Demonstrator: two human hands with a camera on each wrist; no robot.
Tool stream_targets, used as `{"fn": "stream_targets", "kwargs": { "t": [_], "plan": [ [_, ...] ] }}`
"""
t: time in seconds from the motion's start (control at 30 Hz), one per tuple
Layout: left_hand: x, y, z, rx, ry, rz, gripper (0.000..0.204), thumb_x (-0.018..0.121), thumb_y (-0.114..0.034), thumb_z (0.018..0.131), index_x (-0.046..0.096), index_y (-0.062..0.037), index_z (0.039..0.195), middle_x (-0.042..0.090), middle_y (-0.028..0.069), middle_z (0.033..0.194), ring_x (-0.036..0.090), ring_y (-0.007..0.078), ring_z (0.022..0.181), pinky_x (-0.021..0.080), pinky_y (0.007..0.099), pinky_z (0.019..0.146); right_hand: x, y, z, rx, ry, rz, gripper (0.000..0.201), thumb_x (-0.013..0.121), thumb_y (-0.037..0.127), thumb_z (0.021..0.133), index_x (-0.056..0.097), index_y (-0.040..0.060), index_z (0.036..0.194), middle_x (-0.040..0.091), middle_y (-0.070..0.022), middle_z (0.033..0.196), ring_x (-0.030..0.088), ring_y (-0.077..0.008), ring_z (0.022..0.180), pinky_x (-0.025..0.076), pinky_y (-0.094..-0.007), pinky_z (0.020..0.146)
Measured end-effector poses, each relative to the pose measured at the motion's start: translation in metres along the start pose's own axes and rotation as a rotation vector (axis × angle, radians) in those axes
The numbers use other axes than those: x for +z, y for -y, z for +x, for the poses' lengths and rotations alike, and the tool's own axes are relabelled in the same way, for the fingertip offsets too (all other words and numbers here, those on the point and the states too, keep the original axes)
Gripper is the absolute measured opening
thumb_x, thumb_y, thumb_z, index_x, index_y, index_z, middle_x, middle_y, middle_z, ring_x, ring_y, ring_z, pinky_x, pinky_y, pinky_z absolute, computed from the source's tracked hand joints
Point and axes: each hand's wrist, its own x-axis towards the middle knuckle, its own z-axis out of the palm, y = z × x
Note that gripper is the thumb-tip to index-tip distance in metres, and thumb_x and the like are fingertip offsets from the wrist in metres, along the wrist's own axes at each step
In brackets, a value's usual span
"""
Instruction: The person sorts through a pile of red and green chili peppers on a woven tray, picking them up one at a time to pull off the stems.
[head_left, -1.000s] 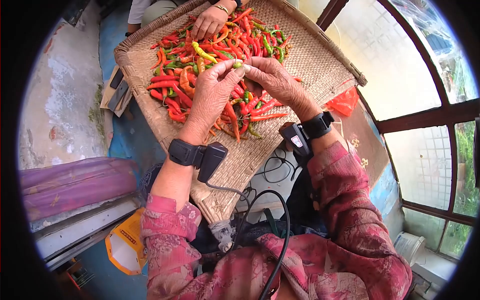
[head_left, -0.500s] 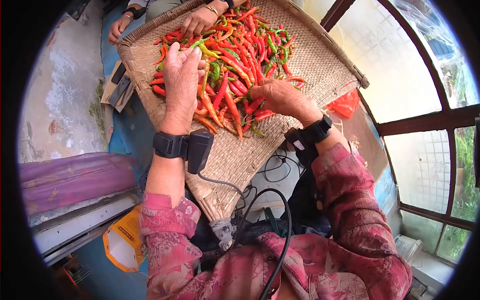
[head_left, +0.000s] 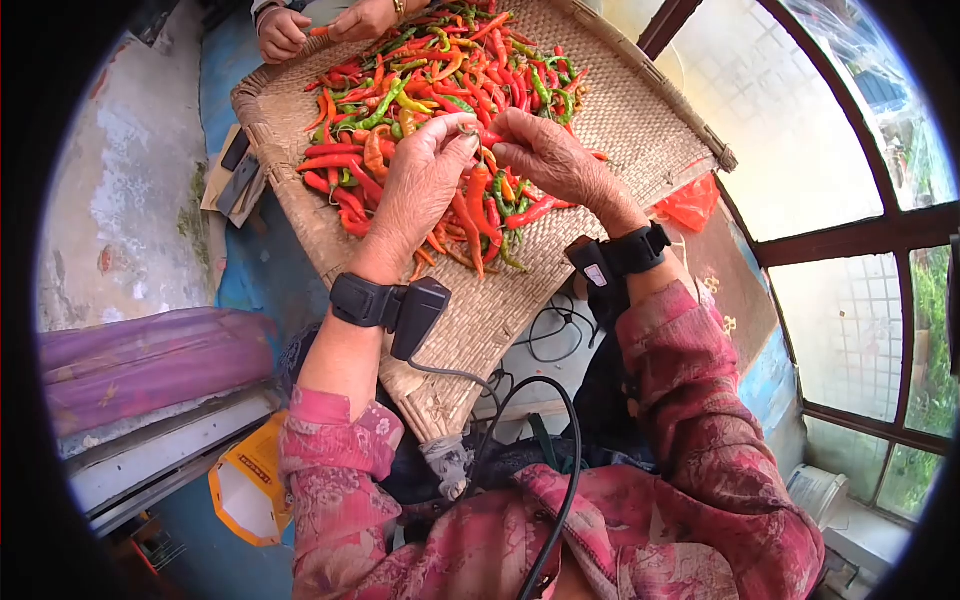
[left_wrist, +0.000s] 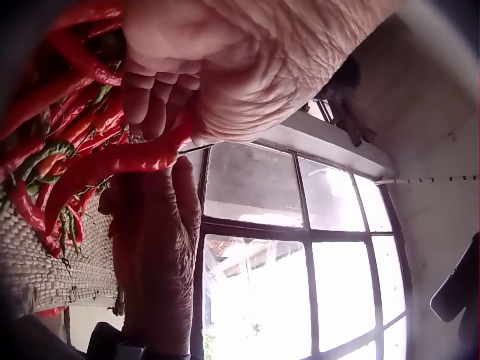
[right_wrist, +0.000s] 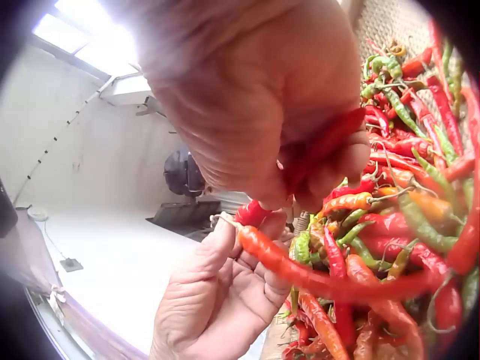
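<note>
My left hand (head_left: 425, 185) and right hand (head_left: 565, 165) meet above a heap of chili peppers (head_left: 345, 160) on a woven tray (head_left: 650, 130). In the right wrist view, the left thumb and fingers (right_wrist: 217, 300) pinch the thin stem end of an orange-red chili pepper (right_wrist: 300, 277), whose body extends over the heap. Another red chili pepper (right_wrist: 326, 150) lies within the curled fingers of my right hand. The left wrist view shows a long curved red chili pepper (left_wrist: 112, 163) just below the left hand's fingers, with the right hand (left_wrist: 157, 255) beneath it.
Another person's hands (head_left: 330, 22) are at the tray's far left corner, with an orange-red piece between them. A windowed wall (head_left: 820, 200) runs along the right. A red plastic bag (head_left: 690, 205) lies beyond the tray's right edge. Black cables (head_left: 570, 400) hang near my lap.
My hands were together at a small green piece, then parted, the right reaching into the heap. Now they are together again at a chili pepper. The other person's hand has left the heap.
</note>
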Motion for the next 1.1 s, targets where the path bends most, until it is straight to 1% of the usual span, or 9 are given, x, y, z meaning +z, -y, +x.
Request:
{"fn": "stream_targets", "kwargs": {
  "t": [0.27,0.47,0.53,0.6,0.7,0.83,0.87,1.0,1.1],
  "plan": [
    [0.000,0.004,0.004,-0.066,-0.038,-0.043,0.021,0.050,-0.020,0.092,0.057,-0.0039,0.104,0.057,-0.0010,0.082,0.051,0.0049,0.068,0.045,0.0195,0.062,0.007,0.010,0.002,0.051,0.035,0.173,0.032,0.046,0.030,0.095,0.056,0.0007,0.089,0.049,0.0004,0.064,0.044,-0.0083,0.060,0.039,-0.0261,0.054],
    [-0.002,0.003,0.006,-0.106,-0.168,-0.037,0.020,0.049,-0.021,0.092,0.056,-0.0028,0.097,0.056,-0.0004,0.077,0.053,0.0057,0.064,0.046,0.0209,0.058,0.005,0.004,0.004,0.109,0.118,0.183,0.033,0.045,0.031,0.095,0.055,0.0005,0.085,0.052,-0.0011,0.063,0.049,-0.0101,0.057,0.041,-0.0271,0.051],
    [-0.009,0.003,0.009,-0.079,-0.252,-0.002,0.021,0.046,-0.021,0.093,0.055,-0.0022,0.099,0.054,-0.0005,0.076,0.053,0.0061,0.062,0.045,0.0205,0.055,0.006,-0.001,0.004,0.015,0.045,0.021,0.033,0.046,0.031,0.095,0.056,-0.0003,0.087,0.054,-0.0036,0.063,0.052,-0.0113,0.058,0.042,-0.0294,0.053],
    [-0.012,0.001,0.011,-0.074,-0.300,-0.037,0.022,0.043,-0.021,0.094,0.052,-0.0022,0.102,0.054,0.0000,0.075,0.053,0.0062,0.059,0.044,0.0203,0.051,0.003,-0.007,0.001,0.053,0.071,-0.052,0.029,0.049,0.028,0.093,0.058,-0.0001,0.089,0.057,-0.0075,0.064,0.056,-0.0156,0.060,0.044,-0.0320,0.056],
    [-0.023,0.001,0.016,-0.033,-0.461,-0.228,0.020,0.041,-0.022,0.095,0.047,-0.0036,0.101,0.056,0.0032,0.077,0.054,0.0078,0.055,0.046,0.0206,0.048,0.006,-0.010,-0.003,0.021,-0.103,-0.252,0.022,0.058,0.024,0.087,0.061,0.0024,0.089,0.056,-0.0115,0.068,0.057,-0.0254,0.062,0.045,-0.0357,0.059],
    [-0.024,0.003,0.015,-0.035,-0.404,-0.282,0.019,0.043,-0.023,0.095,0.044,-0.0060,0.102,0.056,0.0040,0.084,0.057,0.0091,0.064,0.051,0.0232,0.058,0.016,0.014,-0.007,-0.126,-0.366,-0.354,0.026,0.065,0.031,0.079,0.065,0.0096,0.094,0.055,-0.0106,0.080,0.056,-0.0284,0.083,0.045,-0.0393,0.068],
    [-0.016,0.005,0.015,-0.035,-0.409,-0.319,0.020,0.040,-0.022,0.095,0.044,-0.0029,0.100,0.055,0.0048,0.079,0.057,0.0097,0.057,0.050,0.0223,0.051,0.020,0.015,-0.006,-0.126,-0.363,-0.352,0.026,0.065,0.031,0.079,0.065,0.0096,0.094,0.055,-0.0106,0.080,0.056,-0.0284,0.083,0.045,-0.0393,0.068],
    [0.004,0.009,0.011,-0.078,-0.329,-0.328,0.018,0.044,-0.019,0.093,0.045,-0.0034,0.102,0.055,0.0056,0.083,0.058,0.0102,0.061,0.050,0.0236,0.056,0.030,0.018,-0.002,-0.106,-0.382,-0.533,0.027,0.068,0.029,0.074,0.064,0.0087,0.092,0.055,-0.0096,0.084,0.053,-0.0281,0.089,0.043,-0.0398,0.070],
    [0.008,0.008,0.010,-0.075,-0.245,-0.303,0.017,0.047,-0.017,0.092,0.046,-0.0042,0.103,0.056,0.0048,0.082,0.058,0.0099,0.064,0.050,0.0234,0.059,0.037,0.008,0.006,-0.225,-0.388,-0.512,0.016,0.062,0.018,0.079,0.054,0.0047,0.084,0.057,-0.0126,0.083,0.055,-0.0319,0.084,0.044,-0.0418,0.067]
  ]
}}
